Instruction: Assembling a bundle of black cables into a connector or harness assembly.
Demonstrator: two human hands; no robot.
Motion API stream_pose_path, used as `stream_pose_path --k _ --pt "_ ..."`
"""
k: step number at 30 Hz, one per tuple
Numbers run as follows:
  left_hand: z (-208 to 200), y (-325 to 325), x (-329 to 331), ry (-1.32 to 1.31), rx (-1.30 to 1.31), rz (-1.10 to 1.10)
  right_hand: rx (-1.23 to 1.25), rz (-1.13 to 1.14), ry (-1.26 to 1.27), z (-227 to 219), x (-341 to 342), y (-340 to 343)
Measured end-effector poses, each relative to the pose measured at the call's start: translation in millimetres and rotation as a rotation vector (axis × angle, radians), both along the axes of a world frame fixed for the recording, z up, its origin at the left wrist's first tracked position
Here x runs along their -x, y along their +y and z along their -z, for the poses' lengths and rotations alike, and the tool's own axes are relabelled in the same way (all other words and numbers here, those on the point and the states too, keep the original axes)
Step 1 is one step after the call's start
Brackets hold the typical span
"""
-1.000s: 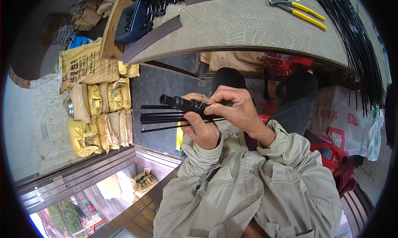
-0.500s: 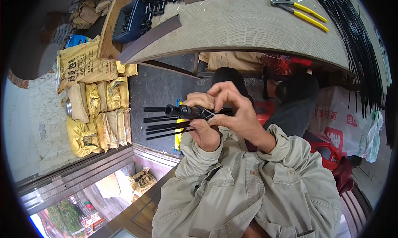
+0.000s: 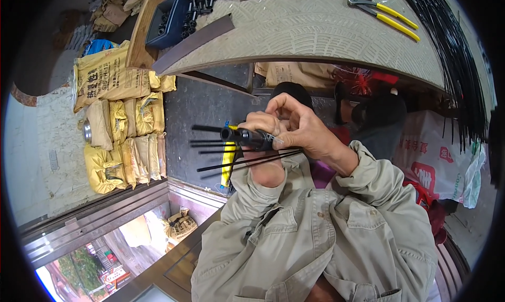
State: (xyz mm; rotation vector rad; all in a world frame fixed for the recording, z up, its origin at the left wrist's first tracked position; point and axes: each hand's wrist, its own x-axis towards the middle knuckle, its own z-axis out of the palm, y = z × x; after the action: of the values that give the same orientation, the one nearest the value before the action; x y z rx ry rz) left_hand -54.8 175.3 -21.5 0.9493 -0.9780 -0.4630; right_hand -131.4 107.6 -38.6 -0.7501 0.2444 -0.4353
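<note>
My left hand (image 3: 263, 123) is closed around a short black tubular fitting (image 3: 243, 137), its hollow end facing left. Several thin black rods (image 3: 218, 167) stick out leftward around and below the fitting. My right hand (image 3: 309, 127) meets the fitting's right end, thumb and fingers pinched together. Between its fingertips and the fitting runs a thin silvery wire (image 3: 275, 139), blurred by motion. Where the rods end on the right is partly hidden by my hands.
Ahead is a workbench (image 3: 315, 33) with yellow-handled pincers (image 3: 389, 20), a blue bin (image 3: 168, 23) of black fittings, dark flat strips and a bundle of black rods (image 3: 452, 54). Yellow sacks (image 3: 113, 86) are stacked at left. A white plastic bag (image 3: 421, 144) stands at right.
My right hand has shifted slightly right and turned. The fitting has moved a little right, and the rods have spread to a different angle, with the lowest now slanting across below my hands.
</note>
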Motion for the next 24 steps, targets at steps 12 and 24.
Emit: stream_pose_path --k 12,24 --pt "-4.9 -13.5 1.7 -0.253 -0.143 0.076 0.715 0.604 0.421 -18.1 84.0 -79.7" --pt "-21.7 -19.8 -2.2 -0.385 -0.213 0.384 2.217 0.704 1.177 -36.4 152.8 -209.1"
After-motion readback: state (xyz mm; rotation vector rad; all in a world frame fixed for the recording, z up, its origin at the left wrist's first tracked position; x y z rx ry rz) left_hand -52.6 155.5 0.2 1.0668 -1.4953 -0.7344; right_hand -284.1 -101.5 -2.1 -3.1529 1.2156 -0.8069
